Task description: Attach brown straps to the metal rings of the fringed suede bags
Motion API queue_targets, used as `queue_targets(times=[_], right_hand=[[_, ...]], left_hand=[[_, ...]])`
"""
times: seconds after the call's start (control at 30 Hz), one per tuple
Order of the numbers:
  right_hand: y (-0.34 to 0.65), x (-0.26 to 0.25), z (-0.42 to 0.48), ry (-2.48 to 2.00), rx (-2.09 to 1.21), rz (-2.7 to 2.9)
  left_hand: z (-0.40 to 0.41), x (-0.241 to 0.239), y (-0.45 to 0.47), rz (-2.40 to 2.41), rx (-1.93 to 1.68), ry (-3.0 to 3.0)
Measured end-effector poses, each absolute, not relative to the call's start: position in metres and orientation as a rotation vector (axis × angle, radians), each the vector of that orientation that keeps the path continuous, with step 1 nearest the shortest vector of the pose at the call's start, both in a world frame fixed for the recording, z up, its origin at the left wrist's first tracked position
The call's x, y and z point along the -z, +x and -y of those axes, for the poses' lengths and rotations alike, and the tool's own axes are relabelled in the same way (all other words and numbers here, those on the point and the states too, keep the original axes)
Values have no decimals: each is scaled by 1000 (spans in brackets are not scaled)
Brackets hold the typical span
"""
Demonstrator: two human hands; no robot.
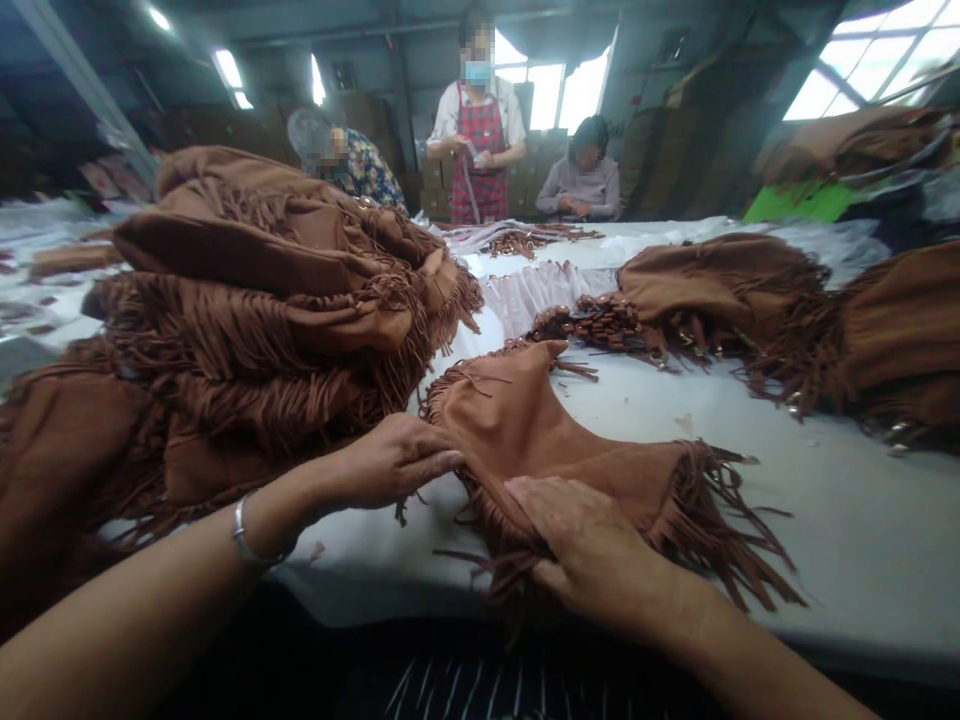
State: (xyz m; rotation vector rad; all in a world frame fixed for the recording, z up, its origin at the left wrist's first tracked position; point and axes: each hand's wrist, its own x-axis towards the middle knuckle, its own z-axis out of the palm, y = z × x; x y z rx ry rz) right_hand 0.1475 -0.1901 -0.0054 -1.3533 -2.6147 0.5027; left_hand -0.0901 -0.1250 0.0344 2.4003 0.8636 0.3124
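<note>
Fingers of both hands, left hand [390, 462] and right hand [592, 550], lay flat, unclenched, on brown fringed suede piece [555, 440]; long axis ran left-right, point directed away; bare white table [825, 520] rightward.

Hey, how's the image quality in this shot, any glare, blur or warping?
Head view: the windows at the back are blown out white; the edges bow, wide-angle style; the fringed brown piece under the left hand and right hand is fairly sharp; the stacked pile at left looks softer, dimmer.

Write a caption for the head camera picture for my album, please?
Two hands, left and right, flatten a brown fringed piece on a white table.
</note>
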Motion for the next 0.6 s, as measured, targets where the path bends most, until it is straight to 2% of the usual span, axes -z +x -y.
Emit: queue_targets(times=[0.13,0.23,0.33,0.47,0.6], right_hand=[[178,1,209,-1185,-406,2532],[204,-4,231,-934,-356,2356],[232,-5,239,-1066,-362,1884],[263,2,230,-1496,-562,967],[263,18,222,-1493,-1016,648]], left_hand=[[119,-51,-94,-1003,-400,2267],[97,-70,-85,-1128,-582,2414],[57,-86,-56,-1151,-726,2603],[1,-86,10,-1228,-493,2701],[-32,-55,63,-1333,-174,2638]])
